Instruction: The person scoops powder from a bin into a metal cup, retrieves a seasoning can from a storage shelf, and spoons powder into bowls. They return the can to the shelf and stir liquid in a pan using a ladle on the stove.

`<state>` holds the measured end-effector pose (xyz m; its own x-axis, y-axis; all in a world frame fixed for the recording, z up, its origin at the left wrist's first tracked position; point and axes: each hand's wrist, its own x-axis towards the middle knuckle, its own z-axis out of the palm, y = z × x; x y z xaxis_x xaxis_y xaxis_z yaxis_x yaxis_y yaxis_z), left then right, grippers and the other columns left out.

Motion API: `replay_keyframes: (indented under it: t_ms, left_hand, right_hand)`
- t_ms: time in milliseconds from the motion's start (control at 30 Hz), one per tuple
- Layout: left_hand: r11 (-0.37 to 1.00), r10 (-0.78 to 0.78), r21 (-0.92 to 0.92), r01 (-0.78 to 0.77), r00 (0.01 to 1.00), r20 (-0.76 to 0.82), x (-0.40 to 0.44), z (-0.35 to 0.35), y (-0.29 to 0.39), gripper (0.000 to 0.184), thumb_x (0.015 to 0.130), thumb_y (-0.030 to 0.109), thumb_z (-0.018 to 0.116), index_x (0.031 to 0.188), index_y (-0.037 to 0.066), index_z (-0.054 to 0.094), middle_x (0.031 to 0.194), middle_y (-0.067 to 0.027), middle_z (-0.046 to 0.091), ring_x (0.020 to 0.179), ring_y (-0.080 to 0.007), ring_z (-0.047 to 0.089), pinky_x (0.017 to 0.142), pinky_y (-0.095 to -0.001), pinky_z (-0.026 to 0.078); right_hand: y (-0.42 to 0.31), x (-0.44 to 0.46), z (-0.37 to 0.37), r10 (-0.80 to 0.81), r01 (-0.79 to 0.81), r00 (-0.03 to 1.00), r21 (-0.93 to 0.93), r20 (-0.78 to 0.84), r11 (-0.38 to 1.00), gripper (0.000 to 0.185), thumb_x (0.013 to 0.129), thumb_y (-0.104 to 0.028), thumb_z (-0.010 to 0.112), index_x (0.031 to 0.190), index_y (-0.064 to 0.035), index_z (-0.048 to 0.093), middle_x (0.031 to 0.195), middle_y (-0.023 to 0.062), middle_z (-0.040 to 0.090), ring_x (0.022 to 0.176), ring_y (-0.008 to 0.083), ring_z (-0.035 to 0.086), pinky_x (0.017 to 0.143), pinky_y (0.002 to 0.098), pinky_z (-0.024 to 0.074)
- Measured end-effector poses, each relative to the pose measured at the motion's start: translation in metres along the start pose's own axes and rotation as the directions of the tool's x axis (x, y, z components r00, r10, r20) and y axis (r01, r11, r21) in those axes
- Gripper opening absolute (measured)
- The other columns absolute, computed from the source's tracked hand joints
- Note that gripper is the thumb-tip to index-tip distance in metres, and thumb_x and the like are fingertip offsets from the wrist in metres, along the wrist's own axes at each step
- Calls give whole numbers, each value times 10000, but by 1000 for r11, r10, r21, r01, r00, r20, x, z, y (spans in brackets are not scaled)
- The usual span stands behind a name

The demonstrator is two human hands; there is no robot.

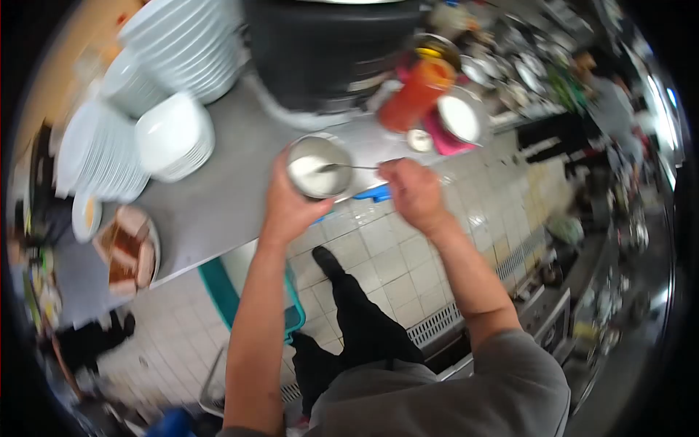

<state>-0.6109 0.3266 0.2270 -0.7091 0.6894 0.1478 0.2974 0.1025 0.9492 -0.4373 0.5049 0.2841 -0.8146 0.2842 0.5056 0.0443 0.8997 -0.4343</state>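
My left hand point(287, 200) is wrapped round a metal cup point(342, 162) with white contents, held near the front edge of the steel counter point(226, 175). In my right hand point(413, 191) I grip the thin handle of a spoon point(360, 167). Its bowl end dips into the white stuff in the cup. Whether that stuff is liquid or thick, I cannot tell. Just beyond my right hand stand a red-orange bottle point(411, 98), a container of white contents point(459, 119) and a small white cup point(419, 140).
Tall stacks of white plates point(102, 153) and square bowls point(171, 135) stand at the left. A plate of bread-like pieces point(131, 251) sits by the counter edge. A large black pot-like vessel point(313, 58) is at the back. Below is a teal crate point(218, 288). Another person point(615, 105) stands far right.
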Motion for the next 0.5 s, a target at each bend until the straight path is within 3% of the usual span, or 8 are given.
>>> replay_keyframes:
  t_ms: [67,100,133,200,300,367,433,500]
  left_hand:
    - [995,46,-90,-48,999,-26,-15,5,0,1011,620,72,926,1462,-21,375,1342,-187,580,1252,-297,601,1067,-395,490]
    - [992,77,-99,-75,997,9,-20,8,7,1011,620,72,926,1462,-21,375,1342,-187,580,1252,-297,601,1067,-395,490]
    - [990,27,-140,-28,1000,-8,-24,10,15,1016,622,69,929,1466,-18,370,1343,-178,579,1247,-282,600,1067,-390,488]
    - [985,8,-174,-8,1000,1,-25,14,24,1020,625,67,931,1469,-15,365,1344,-169,578,1241,-267,598,1066,-385,485]
    - [991,-29,-127,34,999,41,-30,12,28,1036,623,61,935,1478,-8,355,1360,-159,568,1248,-260,590,1071,-382,480]
    - [992,-116,-37,117,993,29,-42,-4,29,1057,625,75,942,1496,-4,348,1379,-153,561,1258,-267,584,1075,-396,477]
    - [998,-47,-39,48,999,17,-61,-32,14,1068,621,92,952,1499,5,350,1380,-148,560,1262,-267,577,1074,-413,479]
    - [976,-190,94,195,980,-67,-95,-57,28,1067,624,120,961,1497,16,357,1380,-147,558,1254,-274,578,1085,-425,474]
  right_hand:
    - [-10,-23,5,-18,23,997,69,-70,997,179,814,40,678,971,-46,681,879,133,703,806,339,685,728,437,567]
    - [-6,-35,8,-9,7,999,47,39,999,185,825,41,674,977,-63,684,871,128,700,774,341,674,719,446,564]
    - [-14,-43,4,99,-98,991,-20,89,995,119,868,29,710,956,-46,681,932,126,746,844,281,735,760,366,596]
    - [-23,-57,-16,212,-206,970,67,-119,976,106,878,17,716,959,-40,678,929,126,749,831,262,738,758,356,596]
    - [-2,-81,-59,588,-470,685,355,-430,808,39,975,-42,675,984,-17,647,899,123,751,791,192,729,746,336,598]
    - [67,-111,-92,704,-428,407,559,-583,710,98,1035,-72,616,982,11,621,872,132,727,774,181,712,702,324,596]
    - [154,-127,-120,751,-431,256,624,-608,652,139,1022,-92,613,966,35,627,850,110,726,732,156,701,670,305,583]
    - [232,-114,-139,872,-536,132,706,-471,462,106,1002,-47,607,957,48,592,816,110,698,686,180,692,647,299,586]
